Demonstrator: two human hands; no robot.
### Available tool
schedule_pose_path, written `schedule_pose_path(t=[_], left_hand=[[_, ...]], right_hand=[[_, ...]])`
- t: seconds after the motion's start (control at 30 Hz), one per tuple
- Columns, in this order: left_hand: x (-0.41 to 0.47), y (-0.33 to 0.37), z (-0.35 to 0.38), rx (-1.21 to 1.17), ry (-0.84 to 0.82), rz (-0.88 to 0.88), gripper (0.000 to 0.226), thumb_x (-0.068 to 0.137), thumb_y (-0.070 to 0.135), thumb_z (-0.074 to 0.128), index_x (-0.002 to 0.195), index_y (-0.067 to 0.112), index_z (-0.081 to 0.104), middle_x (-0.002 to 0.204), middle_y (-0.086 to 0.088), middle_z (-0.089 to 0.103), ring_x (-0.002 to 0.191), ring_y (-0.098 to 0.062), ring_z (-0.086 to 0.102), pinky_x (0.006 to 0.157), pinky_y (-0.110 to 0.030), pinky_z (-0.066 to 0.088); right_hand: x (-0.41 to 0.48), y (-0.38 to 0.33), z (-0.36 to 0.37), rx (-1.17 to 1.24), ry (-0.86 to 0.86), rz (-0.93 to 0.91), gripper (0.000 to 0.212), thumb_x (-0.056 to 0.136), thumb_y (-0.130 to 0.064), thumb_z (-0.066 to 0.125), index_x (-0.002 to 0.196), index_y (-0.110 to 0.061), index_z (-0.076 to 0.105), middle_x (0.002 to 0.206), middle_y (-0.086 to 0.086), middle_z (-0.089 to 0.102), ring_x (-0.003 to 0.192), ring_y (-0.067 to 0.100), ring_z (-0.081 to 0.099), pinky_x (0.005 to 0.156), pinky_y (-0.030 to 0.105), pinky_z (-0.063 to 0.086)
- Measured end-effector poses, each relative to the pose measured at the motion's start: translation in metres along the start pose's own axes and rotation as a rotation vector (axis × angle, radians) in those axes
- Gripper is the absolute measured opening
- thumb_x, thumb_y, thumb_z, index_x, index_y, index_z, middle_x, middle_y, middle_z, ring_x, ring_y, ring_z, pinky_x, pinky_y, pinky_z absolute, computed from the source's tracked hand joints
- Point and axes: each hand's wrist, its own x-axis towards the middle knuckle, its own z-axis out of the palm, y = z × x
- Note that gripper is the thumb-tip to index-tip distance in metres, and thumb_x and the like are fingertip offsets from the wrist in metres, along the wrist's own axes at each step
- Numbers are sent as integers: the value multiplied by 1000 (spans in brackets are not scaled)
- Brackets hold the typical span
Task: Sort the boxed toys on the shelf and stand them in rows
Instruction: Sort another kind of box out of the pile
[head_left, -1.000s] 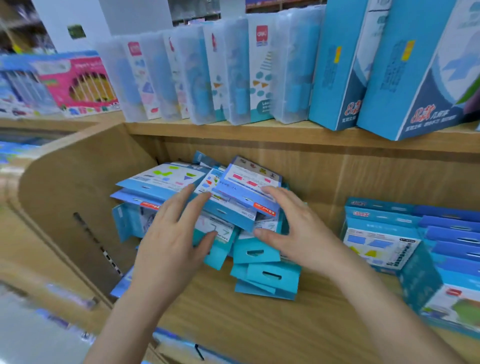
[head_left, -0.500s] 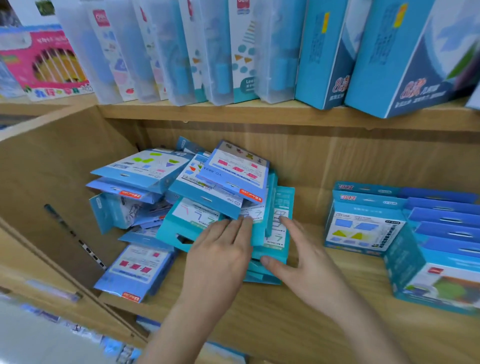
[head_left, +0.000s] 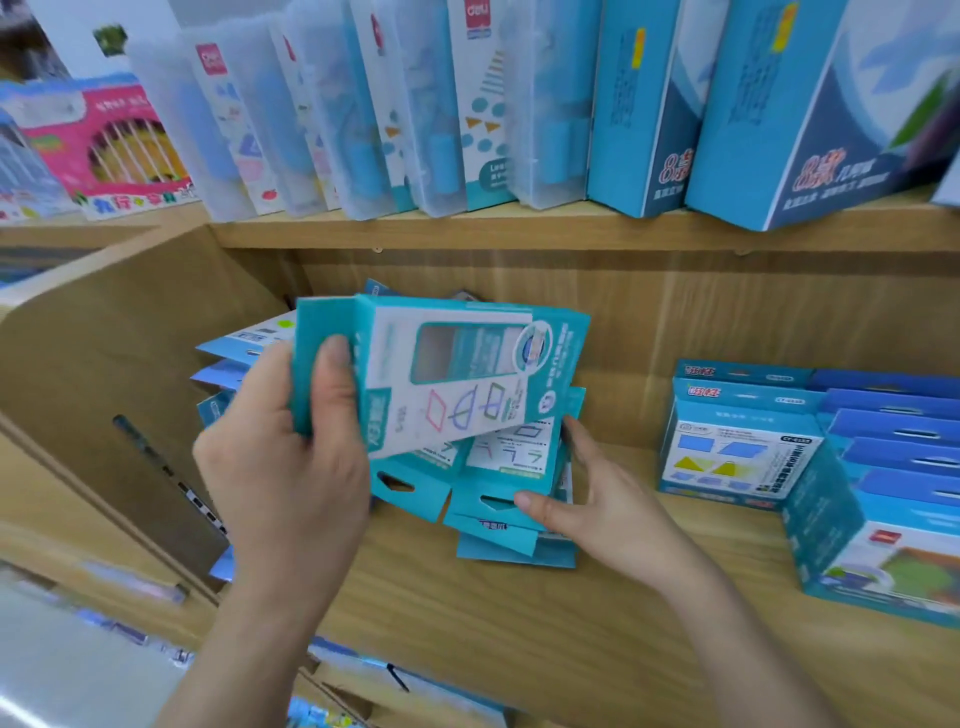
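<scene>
My left hand grips a teal boxed toy by its left end and holds it tilted above the heap, its white face with shape drawings towards me. Under it lie more teal boxes in a loose pile on the wooden shelf. My right hand holds the right side of that pile, thumb on a front flap and fingers behind the edge. Light blue boxes lie jumbled at the left, partly hidden by my left hand.
A row of blue boxes stands at the right of the shelf, with a larger teal box in front. The shelf above carries clear plastic cases and tall blue cartons. A wooden side panel closes the left.
My left hand has taken one teal box from the pile and raised it. My right hand has slid to the pile's right edge. The camera has moved closer.
</scene>
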Motion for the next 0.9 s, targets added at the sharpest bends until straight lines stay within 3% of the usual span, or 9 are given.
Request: schedule_pose_path(t=[0.07,0.13,0.2,0.27,0.33,0.47,0.67,0.8,0.9], left_hand=[[4,-5,2,-124,-19,-118,39,99,21,48,65,1,45,49,3,46,48,-2,44,41,-12,29],[5,-14,6,-253,-44,-277,35,99,24,48,68,9,52,55,14,59,47,4,50,39,-10,32],[4,-21,9,-346,-73,-391,30,98,28,47,71,21,57,61,23,64,51,3,58,40,-14,40],[4,-24,12,-392,-99,-436,28,98,30,48,73,24,59,65,20,68,56,0,63,42,-17,45],[3,-23,15,-427,-126,-463,28,97,32,49,74,24,62,69,14,70,61,-6,66,47,-26,50],[0,-15,18,-479,-178,-503,27,91,42,54,75,25,67,77,1,73,72,-32,70,58,-57,53],[-4,-3,17,-654,-304,-599,39,83,44,60,75,6,62,79,-20,70,68,-32,62,60,-59,47],[-3,0,19,-793,-409,-764,34,94,39,53,74,13,65,84,-16,72,72,-26,65,61,-36,49],[1,-1,20,-837,-485,-852,31,94,39,49,92,12,65,92,-12,74,83,-23,71,65,-39,59]], right_hand=[[-3,3,-8,118,-23,20,84,67,-52,74,133,-52,23,105,-55,30,120,-14,36,89,3,34],[-13,4,-23,179,30,18,111,57,-55,74,147,-44,10,112,-55,22,127,-15,25,106,19,29],[-25,-2,-36,105,134,-33,119,58,-50,80,144,-53,-3,125,-53,15,132,-11,21,113,29,24],[-34,-18,-42,-62,206,-97,121,64,-44,82,139,-59,-11,143,-46,1,138,-7,11,115,32,18],[-35,-30,-39,-282,232,-203,122,66,-48,79,140,-54,-18,146,-39,-22,140,-9,-8,115,37,9],[-29,-31,-27,-468,219,-256,120,70,-55,73,140,-47,-24,146,-32,-32,138,-8,-21,113,39,6],[-29,-36,-27,-575,242,-294,115,68,-58,72,144,-43,-13,152,-27,-9,137,-12,-18,108,29,5],[-32,-38,-23,-552,307,-274,101,55,-62,75,137,-39,21,131,-22,34,126,-3,29,101,29,16],[-34,-33,-23,-534,338,-262,94,51,-62,76,129,-36,31,114,-24,39,109,-4,35,94,24,16]])
